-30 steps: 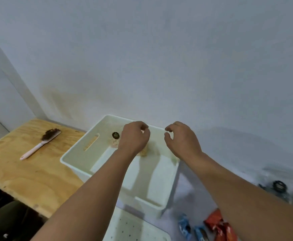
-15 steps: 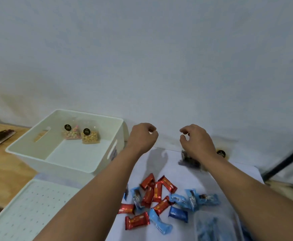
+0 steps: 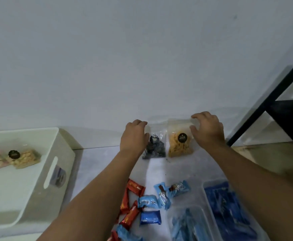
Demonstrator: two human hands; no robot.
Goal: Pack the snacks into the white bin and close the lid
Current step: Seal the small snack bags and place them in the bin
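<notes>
Two clear snack bags lean against the wall on the white table. One bag holds dark pieces (image 3: 154,149), the other yellow crisps (image 3: 178,146). My left hand (image 3: 133,138) rests against the dark bag's upper left edge with its fingers curled over the top. My right hand (image 3: 207,130) is spread at the yellow bag's upper right corner, thumb and fingers on either side of it. The white bin (image 3: 62,148) stands open at the left with two pale snack bags (image 3: 24,159) inside, against its far wall.
Red wrapped bars (image 3: 133,189) and blue wrapped snacks (image 3: 161,197) lie scattered in front of me. Two clear tubs of blue packets (image 3: 229,216) sit at the lower right. A black frame (image 3: 273,100) rises at the right.
My view swung right, from the bin to the snack pile. Both hands moved from above the bin to the two bags by the wall and opened around them.
</notes>
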